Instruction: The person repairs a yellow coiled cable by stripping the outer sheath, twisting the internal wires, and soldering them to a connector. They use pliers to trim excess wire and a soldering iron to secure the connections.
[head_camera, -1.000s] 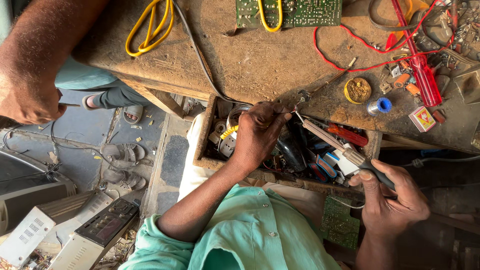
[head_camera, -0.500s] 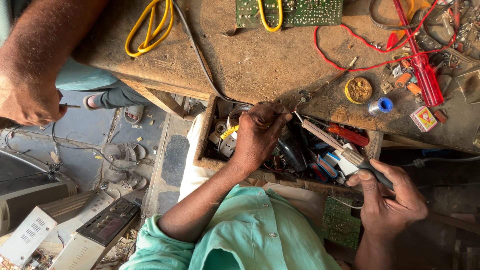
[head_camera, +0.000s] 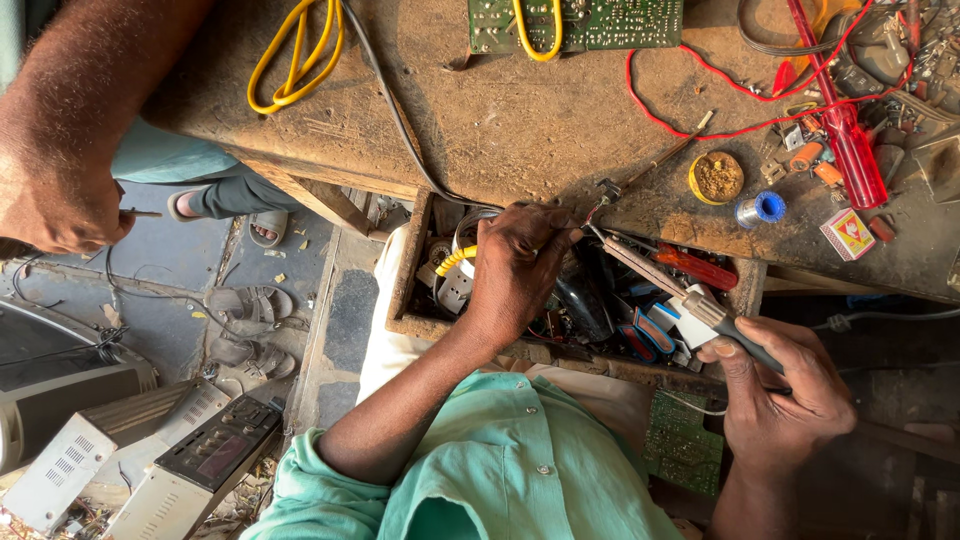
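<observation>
Little had moved since the frame half a sec earlier: both hands kept their places, and the iron's tip sat at the same spot by the tabletop edge.

Left hand was over the open drawer, fingers pinched shut on sth small at the front edge of the tabletop; looked like a bit of wire or a metal part, too small to tell which. Right hand was clenched round the handle of the soldering iron, held like a pen w/ the shaft running up-left, tip just beside the left fingertips.

Judgement on doing the joint well: brace the left wrist on the drawer wall, keep the pinched piece dead steady, touch w/ the side of the tip and not the point, fingers clear of the hot shaft. Yellow flux tin and blue solder spool lay near, to the right on the tabletop, within reach.

Another person's hand, far left and well apart, gripped a thin tool.
</observation>
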